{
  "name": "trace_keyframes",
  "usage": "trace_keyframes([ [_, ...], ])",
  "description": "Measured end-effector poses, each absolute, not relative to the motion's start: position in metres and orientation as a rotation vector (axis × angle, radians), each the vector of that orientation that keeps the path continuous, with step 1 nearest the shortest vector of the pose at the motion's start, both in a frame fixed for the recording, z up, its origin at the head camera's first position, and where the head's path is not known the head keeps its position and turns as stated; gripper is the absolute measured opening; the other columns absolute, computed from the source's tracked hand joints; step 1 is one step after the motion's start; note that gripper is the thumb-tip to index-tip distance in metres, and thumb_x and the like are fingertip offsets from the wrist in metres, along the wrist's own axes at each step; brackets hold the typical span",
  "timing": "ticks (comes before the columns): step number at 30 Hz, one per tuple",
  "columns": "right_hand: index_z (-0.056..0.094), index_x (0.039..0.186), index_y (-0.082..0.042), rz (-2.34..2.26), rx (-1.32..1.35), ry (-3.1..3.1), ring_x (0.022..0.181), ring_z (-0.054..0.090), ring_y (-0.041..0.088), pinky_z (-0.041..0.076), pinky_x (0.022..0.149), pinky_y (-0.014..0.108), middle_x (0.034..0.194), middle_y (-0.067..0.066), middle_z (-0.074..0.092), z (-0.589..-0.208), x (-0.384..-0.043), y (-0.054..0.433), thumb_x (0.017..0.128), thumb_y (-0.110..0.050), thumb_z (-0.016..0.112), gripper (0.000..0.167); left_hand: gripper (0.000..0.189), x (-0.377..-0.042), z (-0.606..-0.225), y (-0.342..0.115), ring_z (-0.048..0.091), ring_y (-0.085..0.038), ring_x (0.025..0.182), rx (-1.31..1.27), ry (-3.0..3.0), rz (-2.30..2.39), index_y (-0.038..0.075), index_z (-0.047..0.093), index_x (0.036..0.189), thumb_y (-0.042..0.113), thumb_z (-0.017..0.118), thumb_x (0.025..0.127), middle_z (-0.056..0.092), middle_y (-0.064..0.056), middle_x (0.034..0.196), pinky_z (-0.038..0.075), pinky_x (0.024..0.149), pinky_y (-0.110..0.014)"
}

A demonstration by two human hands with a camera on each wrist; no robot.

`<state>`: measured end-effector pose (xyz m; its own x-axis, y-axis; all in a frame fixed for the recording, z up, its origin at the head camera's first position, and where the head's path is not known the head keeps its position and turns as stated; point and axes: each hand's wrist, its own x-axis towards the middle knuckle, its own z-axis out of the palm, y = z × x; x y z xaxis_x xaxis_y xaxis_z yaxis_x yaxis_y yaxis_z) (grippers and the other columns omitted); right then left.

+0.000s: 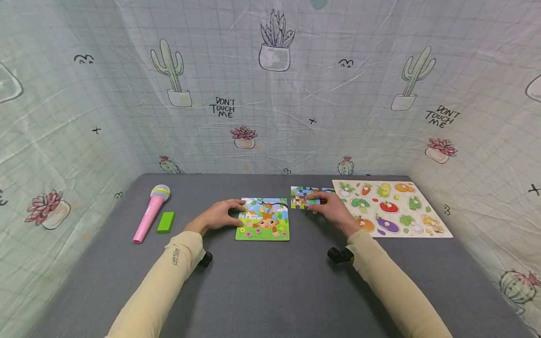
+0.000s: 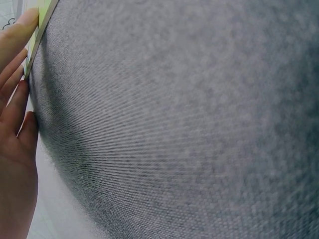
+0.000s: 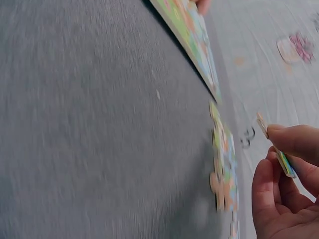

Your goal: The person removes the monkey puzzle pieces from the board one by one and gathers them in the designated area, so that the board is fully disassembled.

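Observation:
A square monkey jigsaw puzzle (image 1: 266, 220) lies on the grey table. Along its left edge rests my left hand (image 1: 219, 216), thumb and fingertips touching the border, fingers fairly straight. In the left wrist view this hand (image 2: 17, 109) lies against the puzzle's edge. My right hand (image 1: 334, 209) pinches a small jigsaw piece (image 3: 286, 166) between thumb and fingers, raised above the table in the right wrist view. Beneath and beside that hand are several loose jigsaw pieces (image 1: 298, 191), joined or close together, partly covered by the fingers.
A vegetable picture board (image 1: 389, 206) lies at the right, partly behind my right hand. At the left are a pink toy microphone (image 1: 150, 213) and a green block (image 1: 166, 222). Patterned cloth walls (image 1: 287, 98) stand at the back and both sides.

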<state>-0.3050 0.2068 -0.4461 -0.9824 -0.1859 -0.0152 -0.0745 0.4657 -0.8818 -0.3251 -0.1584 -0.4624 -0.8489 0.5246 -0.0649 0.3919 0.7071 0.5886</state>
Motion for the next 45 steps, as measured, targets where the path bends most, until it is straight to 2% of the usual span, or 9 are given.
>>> trace_keyframes([
  [6, 0.063, 0.128, -0.004, -1.543, -0.153, 2.619, 0.108, 0.054, 0.034, 0.048, 0.089, 0.049, 0.133, 0.017, 0.054, -0.446, -0.31, 0.229, 0.094, -0.013, 0.067, 0.035, 0.051, -0.323, -0.461, -0.158, 0.03, -0.033, 0.143, 0.718, 2.688, 0.849, 0.006, 0.062, 0.13, 0.029, 0.076, 0.086, 0.042, -0.008, 0.152, 0.027, 0.115, -0.053],
  [13, 0.058, 0.134, -0.001, -1.481, -0.064, 2.593, 0.13, 0.04, 0.04, 0.044, 0.099, 0.052, 0.147, 0.021, 0.04, -0.443, -0.315, 0.252, 0.097, -0.014, 0.063, 0.04, 0.05, -0.323, -0.461, -0.157, 0.03, -0.033, 0.143, 0.709, 2.685, 0.856, 0.006, 0.063, 0.129, 0.028, 0.076, 0.086, 0.042, -0.008, 0.152, 0.027, 0.115, -0.053],
  [19, 0.059, 0.133, -0.004, -1.303, 0.007, 2.659, 0.124, 0.047, 0.038, 0.047, 0.095, 0.049, 0.146, 0.021, 0.041, -0.444, -0.321, 0.267, 0.098, -0.021, 0.061, 0.039, 0.05, -0.323, -0.461, -0.158, 0.03, -0.033, 0.143, 0.705, 2.683, 0.862, 0.006, 0.063, 0.129, 0.028, 0.076, 0.086, 0.042, -0.008, 0.152, 0.027, 0.115, -0.053],
  [27, 0.062, 0.129, 0.0, -1.308, -0.034, 2.636, 0.112, 0.058, 0.035, 0.051, 0.091, 0.046, 0.135, 0.023, 0.053, -0.448, -0.324, 0.269, 0.098, -0.014, 0.06, 0.033, 0.049, -0.324, -0.462, -0.158, 0.03, -0.033, 0.143, 0.7, 2.677, 0.872, 0.007, 0.063, 0.129, 0.028, 0.076, 0.086, 0.042, -0.007, 0.152, 0.027, 0.115, -0.053],
  [41, 0.069, 0.117, -0.001, -1.185, -0.106, 2.813, 0.105, 0.061, 0.036, 0.053, 0.084, 0.046, 0.124, 0.022, 0.061, -0.451, -0.323, 0.266, 0.094, -0.011, 0.064, 0.025, 0.05, -0.325, -0.461, -0.158, 0.03, -0.033, 0.143, 0.713, 2.669, 0.875, 0.006, 0.063, 0.129, 0.028, 0.076, 0.086, 0.042, -0.008, 0.152, 0.027, 0.116, -0.053],
  [45, 0.069, 0.117, 0.0, -1.122, -0.124, 2.85, 0.107, 0.06, 0.039, 0.054, 0.083, 0.046, 0.125, 0.023, 0.06, -0.452, -0.322, 0.267, 0.094, -0.012, 0.064, 0.026, 0.05, -0.324, -0.46, -0.158, 0.03, -0.033, 0.143, 0.712, 2.668, 0.873, 0.006, 0.063, 0.129, 0.027, 0.076, 0.086, 0.042, -0.008, 0.152, 0.027, 0.116, -0.052],
])
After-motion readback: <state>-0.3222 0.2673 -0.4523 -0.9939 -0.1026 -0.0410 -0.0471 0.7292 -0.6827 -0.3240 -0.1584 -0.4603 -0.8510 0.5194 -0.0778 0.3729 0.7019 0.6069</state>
